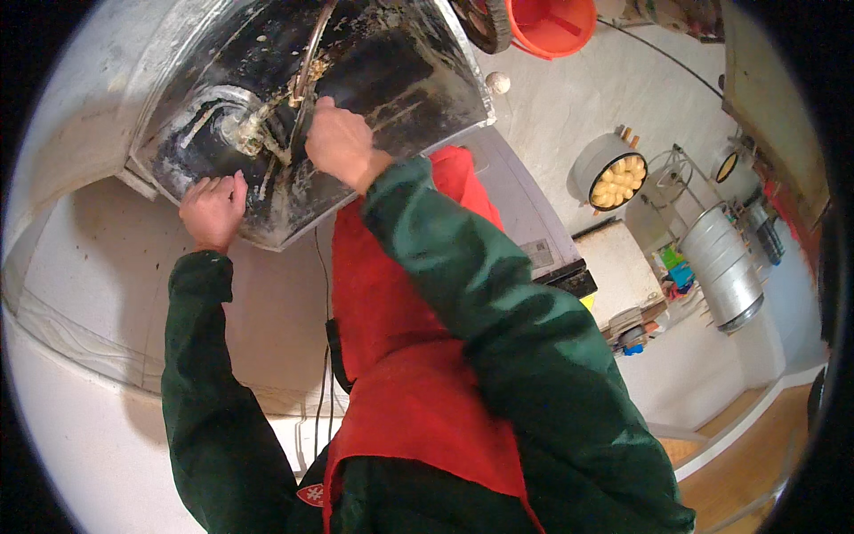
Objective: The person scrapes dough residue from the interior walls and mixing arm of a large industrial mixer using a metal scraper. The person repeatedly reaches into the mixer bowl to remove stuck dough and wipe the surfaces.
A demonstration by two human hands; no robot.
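A dark, dirt-caked metal panel (391, 76) with pale rims stands tilted in front of me. On its left part sits a whitish, crusted round fitting (249, 133), and a thin brownish rod (315, 44) runs from the top edge down toward it. My right hand (340, 142) is closed just right of the fitting, beside the rod's lower end; whatever is in its fingers is hidden. My left hand (213, 206) lies over the panel's lower left edge with its fingers curled in. Its fingers hide whether it grips anything.
An orange-red bucket (556, 22) stands on the floor at the top. Right of me are a pot of pale yellow rounded pieces (616, 181), a ribbed metal cylinder (722, 267) and a white box (620, 271). A dark cable (326, 294) hangs below the panel. A grey-lilac appliance (525, 196) adjoins my knee.
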